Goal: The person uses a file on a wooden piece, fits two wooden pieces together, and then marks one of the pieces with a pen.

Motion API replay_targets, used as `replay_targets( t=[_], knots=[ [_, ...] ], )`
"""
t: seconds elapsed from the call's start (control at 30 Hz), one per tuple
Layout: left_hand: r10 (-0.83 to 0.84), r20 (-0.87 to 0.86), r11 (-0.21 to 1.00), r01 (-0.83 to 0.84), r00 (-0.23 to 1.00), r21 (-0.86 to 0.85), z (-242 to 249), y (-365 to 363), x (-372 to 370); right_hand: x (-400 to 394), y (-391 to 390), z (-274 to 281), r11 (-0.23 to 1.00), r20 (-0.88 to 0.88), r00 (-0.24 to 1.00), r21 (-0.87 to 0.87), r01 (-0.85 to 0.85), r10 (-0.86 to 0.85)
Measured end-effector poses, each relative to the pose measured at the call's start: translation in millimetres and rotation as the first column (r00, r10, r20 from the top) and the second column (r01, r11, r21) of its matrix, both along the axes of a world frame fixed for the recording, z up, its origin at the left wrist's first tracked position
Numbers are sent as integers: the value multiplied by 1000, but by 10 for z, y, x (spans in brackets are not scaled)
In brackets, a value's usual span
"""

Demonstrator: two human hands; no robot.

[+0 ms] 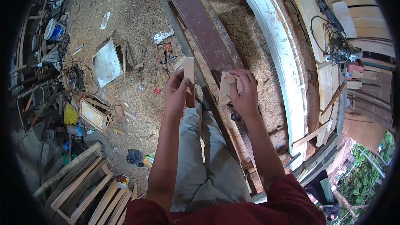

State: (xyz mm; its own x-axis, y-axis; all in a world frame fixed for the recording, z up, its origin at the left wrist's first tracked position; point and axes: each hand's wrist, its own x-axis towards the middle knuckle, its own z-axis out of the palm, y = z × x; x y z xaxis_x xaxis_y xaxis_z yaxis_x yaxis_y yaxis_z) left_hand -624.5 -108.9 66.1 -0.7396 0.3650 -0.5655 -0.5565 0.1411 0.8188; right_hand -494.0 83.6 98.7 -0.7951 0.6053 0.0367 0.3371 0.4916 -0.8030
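My left hand (175, 93) is closed around a short flat wooden piece (189, 70), held upright in front of my knees with the thumb across its face. To the right, my right hand (246, 91) grips a small pale wooden block (225, 86) with an angled edge; the fingers hide part of it. The two pieces are apart. Just under my right hand runs a long dark reddish-brown board (204, 25). A round black knob (236, 117) shows below my right wrist; what it belongs to is hidden.
Sawdust and shavings cover the floor (137, 25). A long white-painted beam (287, 71) curves past on the right. Beyond it, a power tool (331, 14) with a black cable lies on boards. Small wooden frames (93, 114), slatted pieces (85, 187) and a white bucket (54, 29) stand left.
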Motion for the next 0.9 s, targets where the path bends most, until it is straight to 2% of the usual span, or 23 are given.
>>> replay_targets(
  t=[0.07,0.17,0.27,0.3,0.4,0.43,0.53,0.67,0.77,0.9],
  knots=[
    [135,167,991,-135,977,-11,68,-10,-56,-127,43,35,999,8,999,-12,-51,51],
    [143,78,989,-140,987,-39,147,60,-123,-316,152,-29,994,34,993,-14,-109,109],
    [171,4,984,-171,985,49,-117,125,-183,-528,225,-59,989,61,987,-38,-146,148],
    [137,-62,989,-133,989,57,-172,164,-220,-594,246,-64,986,70,985,-52,-156,160],
    [144,-23,989,-144,989,16,-305,289,-271,-767,279,-133,980,83,983,-126,-154,165],
    [185,-42,982,-184,982,40,-370,374,-312,-824,282,-163,980,83,986,-150,-131,144],
    [84,-168,986,-107,982,-129,-483,647,-604,-962,297,-253,977,80,992,-196,-83,101],
    [191,-368,962,-248,910,-114,-683,1192,-1092,-1160,485,-399,986,59,993,-137,-96,105],
    [106,-439,954,-215,892,-207,-601,1420,-1412,-1339,610,-419,982,66,994,-175,-73,86],
    [70,-521,924,-253,850,-288,-767,1551,-1738,-1578,749,-548,968,48,998,-249,-17,30]
  ],
)
